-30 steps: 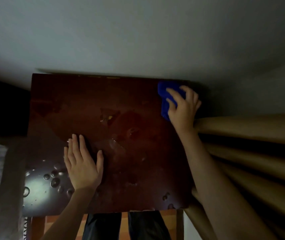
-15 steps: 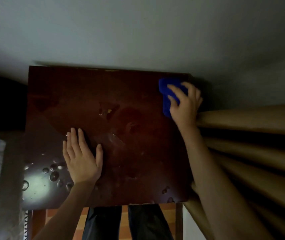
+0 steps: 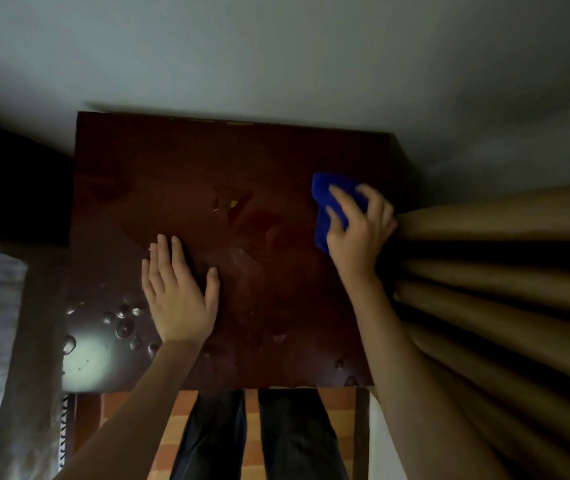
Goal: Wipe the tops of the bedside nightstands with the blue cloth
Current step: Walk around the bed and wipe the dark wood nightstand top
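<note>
Head view: right hand (image 3: 358,233) presses a bunched bright blue cloth (image 3: 323,202) flat under spread fingers against the dark reddish-brown wooden nightstand top (image 3: 207,161), near its right edge beside the tan pleated curtain (image 3: 501,216). Left hand (image 3: 179,292) lies open, palm down, holding nothing, bracing on the wood left of centre. Water droplets (image 3: 124,327) bead at the near-left corner, and smears mark the middle, so much of this top probably awaits wiping. No other nightstand is in view.

The dark wooden nightstand (image 3: 186,161) carries a blue cloth (image 3: 323,202) near its right edge, a flat left hand (image 3: 178,296) toward the front, and droplets (image 3: 124,327) at its front left corner.
</note>
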